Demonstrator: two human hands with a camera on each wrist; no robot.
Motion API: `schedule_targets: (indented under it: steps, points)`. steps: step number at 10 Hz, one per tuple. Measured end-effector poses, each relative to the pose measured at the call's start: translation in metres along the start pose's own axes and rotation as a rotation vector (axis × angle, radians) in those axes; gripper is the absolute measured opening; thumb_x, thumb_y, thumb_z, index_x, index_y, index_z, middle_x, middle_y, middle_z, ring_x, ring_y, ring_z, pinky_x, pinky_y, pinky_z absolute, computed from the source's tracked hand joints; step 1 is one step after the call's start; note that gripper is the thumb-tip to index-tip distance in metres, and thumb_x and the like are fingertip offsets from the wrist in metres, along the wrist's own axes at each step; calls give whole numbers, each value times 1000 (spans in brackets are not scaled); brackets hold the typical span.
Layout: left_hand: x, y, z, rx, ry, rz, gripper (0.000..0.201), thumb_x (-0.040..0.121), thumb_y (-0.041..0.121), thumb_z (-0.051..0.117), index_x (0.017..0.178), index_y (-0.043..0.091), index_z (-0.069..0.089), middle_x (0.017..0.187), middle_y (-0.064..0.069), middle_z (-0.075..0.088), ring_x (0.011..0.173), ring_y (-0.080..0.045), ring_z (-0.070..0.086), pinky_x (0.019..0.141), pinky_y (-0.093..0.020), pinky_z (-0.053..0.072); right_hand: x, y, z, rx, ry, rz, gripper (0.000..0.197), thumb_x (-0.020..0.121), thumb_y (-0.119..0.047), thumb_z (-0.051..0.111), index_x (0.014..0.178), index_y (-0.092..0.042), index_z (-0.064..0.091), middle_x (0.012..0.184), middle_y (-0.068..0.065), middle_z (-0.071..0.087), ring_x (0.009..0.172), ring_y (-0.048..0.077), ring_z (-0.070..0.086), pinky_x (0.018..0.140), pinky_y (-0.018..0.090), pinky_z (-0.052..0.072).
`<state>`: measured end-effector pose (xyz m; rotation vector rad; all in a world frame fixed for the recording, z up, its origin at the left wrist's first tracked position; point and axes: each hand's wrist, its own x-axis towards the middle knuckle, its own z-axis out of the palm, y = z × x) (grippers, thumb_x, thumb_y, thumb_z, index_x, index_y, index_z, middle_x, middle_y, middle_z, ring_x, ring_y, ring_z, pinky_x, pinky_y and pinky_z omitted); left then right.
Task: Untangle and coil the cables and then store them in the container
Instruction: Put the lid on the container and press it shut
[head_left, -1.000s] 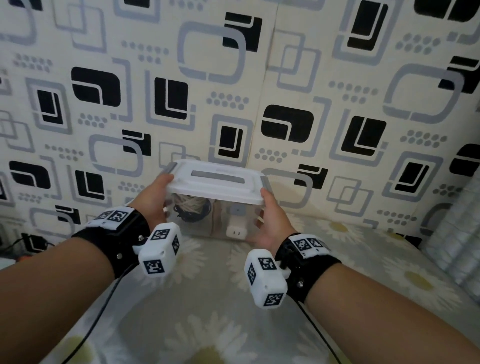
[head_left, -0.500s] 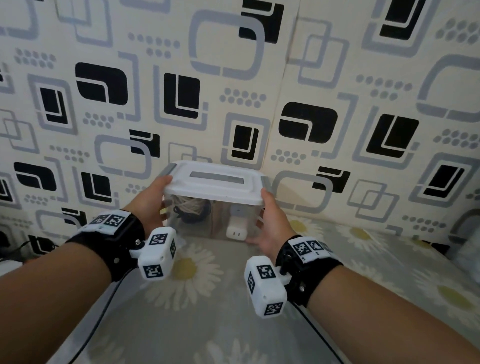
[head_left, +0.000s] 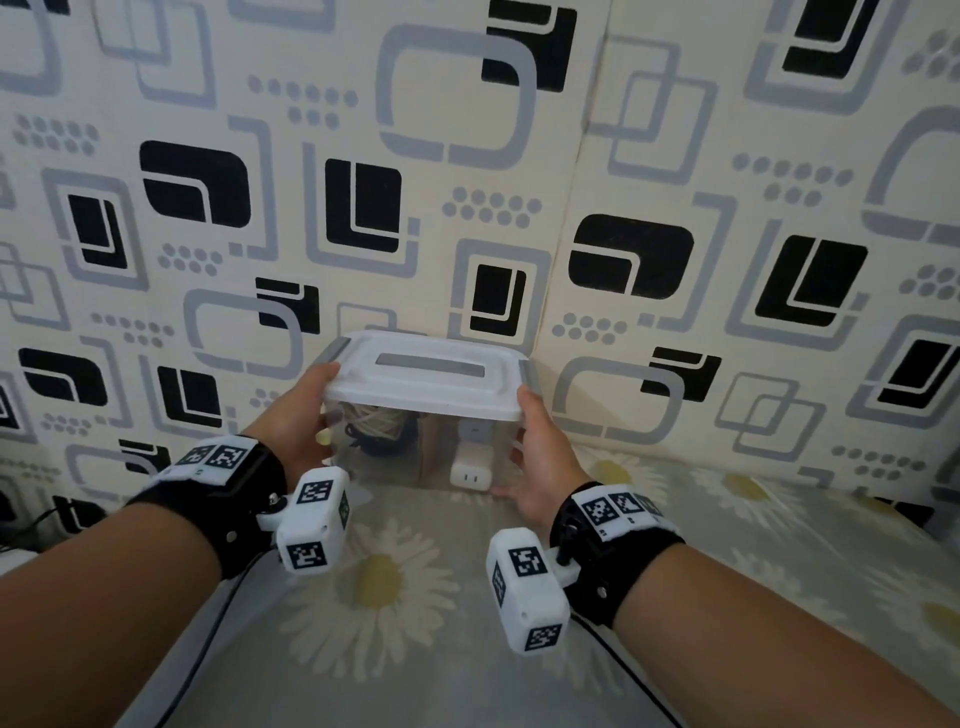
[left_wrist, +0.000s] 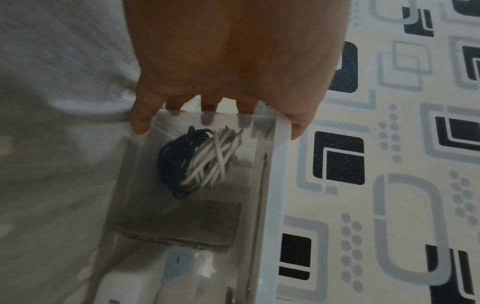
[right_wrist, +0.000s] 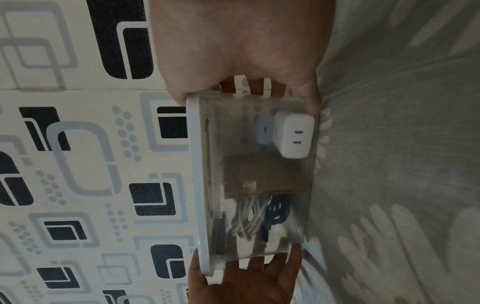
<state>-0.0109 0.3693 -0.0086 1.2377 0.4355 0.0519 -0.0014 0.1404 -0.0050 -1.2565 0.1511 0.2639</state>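
Observation:
A clear container (head_left: 415, 460) with a white lid (head_left: 426, 384) sits low on the daisy sheet, close to the patterned wall. My left hand (head_left: 296, 421) presses flat on its left end, thumb on the lid edge. On the opposite end my right hand (head_left: 540, 457) presses the same way. Inside lie a coiled white cable (left_wrist: 213, 164) and a coiled dark blue cable (left_wrist: 171, 164), also seen through the front as a bundle (head_left: 374, 421). A cardboard divider (right_wrist: 259, 174) separates them from a white charger (right_wrist: 293, 133) and a blue adapter (right_wrist: 263, 129).
The patterned wall panel (head_left: 467, 182) stands right behind the container. The daisy-print sheet (head_left: 395, 582) spreads out in front of me. A thin black cord (head_left: 202, 639) runs under my left forearm.
Both hands keep the same hold on the container's ends. The view has swung slightly, and the container has barely shifted against the wall.

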Motion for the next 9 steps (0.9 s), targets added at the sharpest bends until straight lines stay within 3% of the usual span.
schedule_targets:
  steps: [1, 2, 4, 5, 6, 7, 8, 9]
  points:
    - [1, 0, 0, -4, -8, -2, 43, 90, 55, 50, 104, 16, 58, 87, -4, 57, 49, -22, 51, 56, -38, 52, 7, 5, -1, -26, 17, -20, 42, 94, -55, 46, 129, -32, 47, 118, 0, 57, 99, 19, 56, 87, 58, 50]
    - [1, 0, -1, 8, -10, 6, 44, 90, 55, 48, 105, 15, 58, 82, -4, 57, 41, -19, 52, 55, -37, 52, 10, 6, -1, -35, 21, -27, 47, 92, -58, 47, 132, -32, 45, 122, 0, 55, 104, 20, 54, 87, 59, 49]
    - [-5, 2, 1, -5, -8, 29, 47, 91, 56, 48, 114, 17, 59, 85, -5, 61, 60, -24, 53, 58, -35, 49, 12, 10, 0, -40, 24, -28, 53, 89, -63, 48, 133, -34, 45, 126, 0, 55, 108, 23, 56, 88, 62, 49]
    - [-9, 1, 4, -42, -42, 28, 50, 80, 68, 58, 87, 18, 65, 70, -3, 57, 57, -20, 41, 58, -36, 39, 8, 7, 1, -65, 8, -28, 53, 89, -65, 46, 132, -33, 45, 123, -1, 56, 102, 19, 56, 87, 59, 50]
    - [-11, 0, 4, -24, 30, 23, 62, 79, 76, 50, 102, 19, 58, 91, -2, 60, 79, -22, 53, 72, -44, 47, 3, 5, 3, -191, 38, -53, 79, 80, -78, 43, 138, -25, 42, 140, 6, 49, 122, 29, 50, 102, 59, 41]
    - [-16, -2, 3, -7, 28, 22, 71, 80, 78, 46, 114, 17, 52, 100, -4, 61, 89, -24, 58, 75, -47, 51, 5, 5, -1, -242, 76, -97, 89, 78, -82, 38, 147, -25, 33, 151, 3, 37, 138, 29, 36, 111, 57, 30]
    - [-26, 2, 0, -16, 10, 26, 88, 77, 80, 47, 137, 16, 50, 140, -13, 52, 128, -35, 50, 94, -52, 47, -4, -1, -5, -235, 90, -127, 86, 79, -82, 36, 146, -28, 35, 147, -3, 40, 133, 22, 39, 112, 51, 30]
    - [-32, 7, -7, 19, 49, 21, 101, 61, 89, 51, 139, 24, 50, 147, -6, 45, 133, -33, 42, 100, -58, 40, -10, -9, -9, -200, 46, -191, 62, 93, -68, 32, 136, -27, 48, 129, -4, 53, 112, 16, 47, 105, 40, 35]
